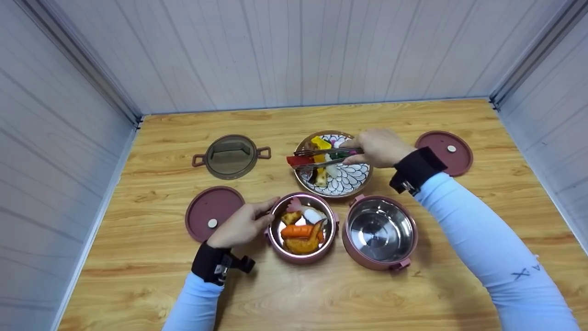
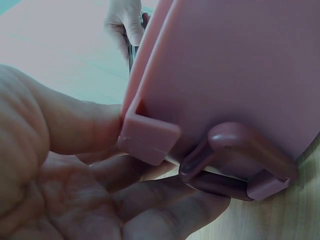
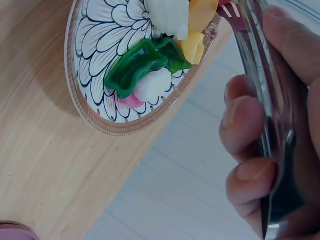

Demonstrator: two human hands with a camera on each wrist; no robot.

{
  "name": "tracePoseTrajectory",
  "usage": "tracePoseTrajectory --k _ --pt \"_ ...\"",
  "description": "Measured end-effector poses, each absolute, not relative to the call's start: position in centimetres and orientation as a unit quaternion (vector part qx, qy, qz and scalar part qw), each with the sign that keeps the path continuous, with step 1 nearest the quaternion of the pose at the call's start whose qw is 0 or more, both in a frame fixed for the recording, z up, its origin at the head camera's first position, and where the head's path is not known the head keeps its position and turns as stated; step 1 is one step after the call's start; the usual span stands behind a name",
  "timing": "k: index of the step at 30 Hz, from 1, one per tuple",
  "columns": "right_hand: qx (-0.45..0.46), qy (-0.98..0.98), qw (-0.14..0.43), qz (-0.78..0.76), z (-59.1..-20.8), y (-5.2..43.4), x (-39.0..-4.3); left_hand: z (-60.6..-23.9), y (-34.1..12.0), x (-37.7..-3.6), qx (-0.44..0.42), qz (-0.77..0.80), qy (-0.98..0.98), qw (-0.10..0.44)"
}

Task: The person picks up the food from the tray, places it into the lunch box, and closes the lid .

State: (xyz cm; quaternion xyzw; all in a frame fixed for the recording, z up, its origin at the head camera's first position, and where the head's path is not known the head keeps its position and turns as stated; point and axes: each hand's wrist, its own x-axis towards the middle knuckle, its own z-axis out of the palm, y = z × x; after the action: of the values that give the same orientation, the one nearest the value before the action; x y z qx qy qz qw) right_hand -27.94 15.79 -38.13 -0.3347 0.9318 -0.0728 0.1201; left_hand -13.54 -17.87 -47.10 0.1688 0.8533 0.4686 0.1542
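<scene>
My left hand (image 1: 241,225) holds the left rim of a pink steel-lined food container (image 1: 301,260). In the left wrist view the thumb lies at its rim, and the fingers are under the latch and handle (image 2: 230,185). Inside are a toy carrot (image 1: 296,231), a chicken wing (image 1: 301,246), a white egg-like piece (image 1: 313,216) and other food pieces. My right hand (image 1: 379,147) grips metal tongs (image 1: 340,150) over a patterned plate (image 1: 351,179). Between the tong tips, at the plate's left edge, is a red piece (image 1: 298,161). Yellow, green (image 3: 135,67) and white pieces lie on the plate.
A second, deeper pink pot (image 1: 379,234) stands uncovered on the right. Round dark-pink lids lie at left (image 1: 206,209) and far right (image 1: 441,149). A glass-topped lid (image 1: 231,158) with two side handles lies at back left. White panels (image 1: 298,55) enclose the wooden table.
</scene>
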Motion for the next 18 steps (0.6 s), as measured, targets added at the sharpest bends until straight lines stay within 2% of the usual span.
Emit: tracePoseTrajectory --k 18 --pt "-0.338 0.924 0.084 -0.155 -38.7 18.2 -26.1 -46.9 -17.8 -13.6 0.175 0.459 0.857 0.153"
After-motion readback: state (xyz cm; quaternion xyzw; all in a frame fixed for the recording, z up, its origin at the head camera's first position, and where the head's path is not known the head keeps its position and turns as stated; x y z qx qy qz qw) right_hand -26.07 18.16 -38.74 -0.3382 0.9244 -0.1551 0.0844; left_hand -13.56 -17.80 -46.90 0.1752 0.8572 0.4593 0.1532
